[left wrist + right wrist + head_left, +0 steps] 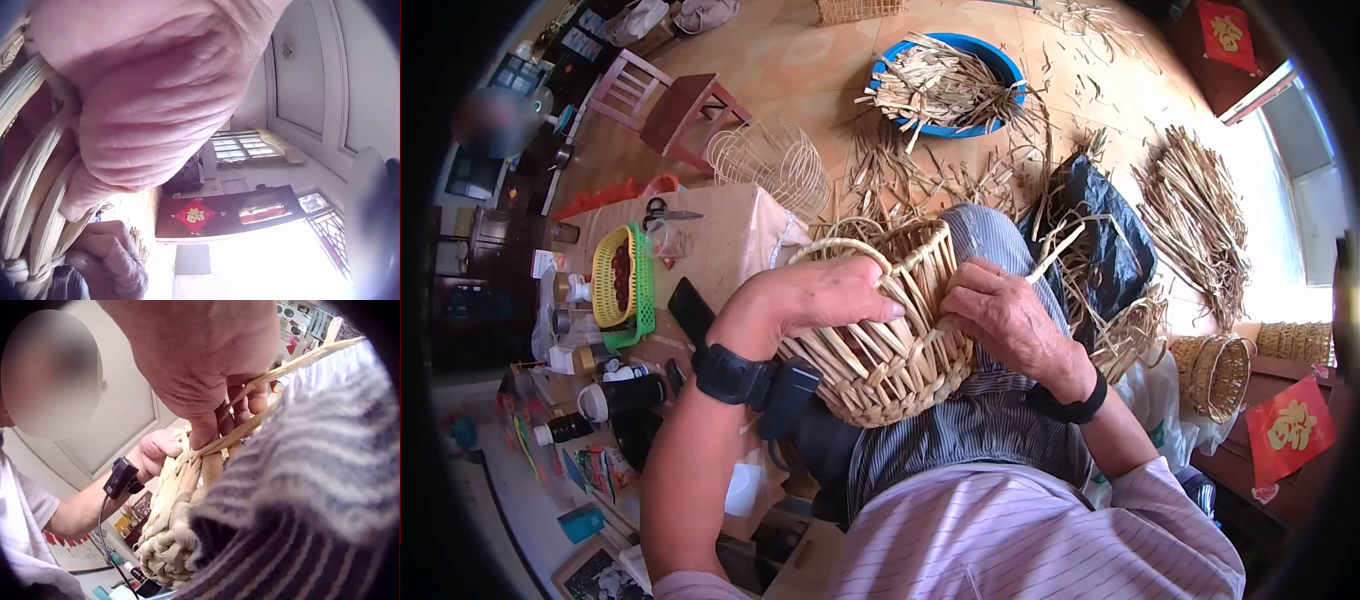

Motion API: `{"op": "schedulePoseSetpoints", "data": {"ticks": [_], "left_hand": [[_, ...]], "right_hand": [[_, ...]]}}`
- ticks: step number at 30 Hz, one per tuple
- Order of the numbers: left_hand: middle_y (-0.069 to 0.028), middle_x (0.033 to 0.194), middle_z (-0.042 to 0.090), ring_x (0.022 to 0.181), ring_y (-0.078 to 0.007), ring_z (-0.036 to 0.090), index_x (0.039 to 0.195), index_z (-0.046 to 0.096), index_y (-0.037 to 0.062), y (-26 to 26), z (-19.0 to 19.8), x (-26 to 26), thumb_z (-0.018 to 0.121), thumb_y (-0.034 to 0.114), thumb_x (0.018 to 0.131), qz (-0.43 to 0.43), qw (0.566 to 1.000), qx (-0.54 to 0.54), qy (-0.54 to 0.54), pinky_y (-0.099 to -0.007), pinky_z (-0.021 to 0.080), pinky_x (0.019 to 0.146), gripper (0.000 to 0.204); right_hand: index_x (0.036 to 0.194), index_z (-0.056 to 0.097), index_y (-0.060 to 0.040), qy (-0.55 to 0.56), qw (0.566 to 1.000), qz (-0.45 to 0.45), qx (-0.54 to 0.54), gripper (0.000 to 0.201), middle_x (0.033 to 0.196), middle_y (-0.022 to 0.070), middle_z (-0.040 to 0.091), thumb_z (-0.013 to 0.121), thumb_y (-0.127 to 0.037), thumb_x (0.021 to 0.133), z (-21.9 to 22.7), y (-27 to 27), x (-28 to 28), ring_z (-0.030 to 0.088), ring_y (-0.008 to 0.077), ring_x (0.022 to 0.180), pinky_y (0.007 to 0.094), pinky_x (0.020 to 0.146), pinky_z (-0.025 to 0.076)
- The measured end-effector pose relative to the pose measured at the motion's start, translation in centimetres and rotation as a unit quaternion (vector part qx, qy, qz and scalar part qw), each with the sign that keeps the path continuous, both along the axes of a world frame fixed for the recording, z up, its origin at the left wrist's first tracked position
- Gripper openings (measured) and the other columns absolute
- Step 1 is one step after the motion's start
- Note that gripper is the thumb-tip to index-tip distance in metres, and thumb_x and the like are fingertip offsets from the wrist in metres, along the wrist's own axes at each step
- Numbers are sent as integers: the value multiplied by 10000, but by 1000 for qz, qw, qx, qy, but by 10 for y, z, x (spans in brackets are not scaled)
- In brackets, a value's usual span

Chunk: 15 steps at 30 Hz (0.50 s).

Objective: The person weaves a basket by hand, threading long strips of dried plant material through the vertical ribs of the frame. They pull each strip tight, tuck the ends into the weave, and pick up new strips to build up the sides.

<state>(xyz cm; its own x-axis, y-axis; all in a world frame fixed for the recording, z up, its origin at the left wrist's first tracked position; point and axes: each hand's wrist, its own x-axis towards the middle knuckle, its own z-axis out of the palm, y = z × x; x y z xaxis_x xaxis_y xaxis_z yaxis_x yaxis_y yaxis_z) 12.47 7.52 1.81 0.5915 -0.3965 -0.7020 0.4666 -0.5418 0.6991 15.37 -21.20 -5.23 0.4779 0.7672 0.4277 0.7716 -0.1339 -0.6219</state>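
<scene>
A part-woven straw basket [860, 385] lies tilted across the person's lap, with a braided base, upright stalks and a hoop handle [840, 246]. My left hand [825, 295] grips its side; the thumb presses the outer stalks and the other fingers are hidden inside. On the basket's right side, my right hand [1000, 315] pinches a pale straw strand [1060, 248], whose free end sticks out past the hand. In the right wrist view the strand [300, 362] runs between the fingers, and the thumb touches the weave beside the left thumb.
A blue basin [940, 130] of straw stands on the floor ahead. Straw bundles [1200, 220] and a black plastic bag [1100, 220] lie to the right, near finished baskets [1215, 375]. On the left table [710, 240] are scissors [670, 213] and a yellow basket [612, 290].
</scene>
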Motion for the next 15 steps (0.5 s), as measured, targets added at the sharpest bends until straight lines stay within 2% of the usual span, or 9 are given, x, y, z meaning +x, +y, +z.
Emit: {"op": "schedulePoseSetpoints", "data": {"ticks": [1,3,6,7,8,10,11,14,15], "left_hand": [[-86,1100,775,978,-140,708,1293,700,-41,0,-3,-1,787,348,1052,12,999,-28,27,-375,599,842,467],[-82,1097,765,977,-136,702,1263,698,-37,-1,-3,1,797,365,1044,41,993,-82,76,-370,594,843,469],[-126,1125,780,1017,-148,717,1302,692,-50,4,-4,0,791,370,1044,11,1000,29,1,-372,596,881,503],[-169,1146,786,1038,-185,731,1349,677,-73,-6,13,4,791,360,1030,-36,993,105,-38,-385,592,936,549],[-235,1147,781,1082,-273,760,1322,676,-80,-4,-1,0,786,357,1014,-33,992,71,-104,-426,581,972,545],[-281,1166,769,1164,-397,756,1348,670,-70,-19,23,-12,784,342,1005,-14,967,163,-198,-464,566,1014,549],[-312,1245,747,1246,-476,712,1473,591,-54,-25,22,-24,829,297,969,-29,933,231,-274,-495,553,1062,659],[-301,1347,712,1274,-487,679,1563,485,-41,-36,49,-57,899,229,900,-37,908,248,-335,-500,534,1118,827],[-296,1443,640,1325,-475,641,1625,397,-22,-35,42,-69,950,208,836,-44,893,255,-369,-511,507,1168,991]], "right_hand": [[992,650,-70,45,999,-2,-19,195,966,98,627,795,-200,973,0,-2,-5,708,352,886,457,700,592],[1015,638,-75,50,997,-24,-53,195,966,103,621,787,-199,992,0,-3,-12,710,368,831,470,679,585],[1048,627,-84,64,996,-33,-57,194,957,116,627,778,-201,1016,-5,-2,-14,713,387,762,489,643,574],[1047,626,-83,65,996,-33,-51,195,954,118,631,778,-201,1016,-9,-1,-13,714,390,764,491,644,575],[1046,624,-82,67,996,-34,-46,196,951,120,635,777,-202,1016,-12,0,-13,716,393,765,494,645,576],[1058,621,-78,81,996,-32,-33,185,948,126,646,768,-185,1022,-15,1,-11,719,408,780,500,650,577],[1059,622,-78,88,995,-31,-29,181,950,127,646,766,-181,1023,-18,1,-11,718,411,780,501,651,577],[1069,627,-80,100,994,-27,-18,169,951,130,641,760,-177,1029,-21,0,-11,714,417,799,507,663,572],[1071,628,-80,99,995,-26,-15,171,951,131,640,760,-181,1030,-20,0,-11,715,416,805,508,665,572]]}}
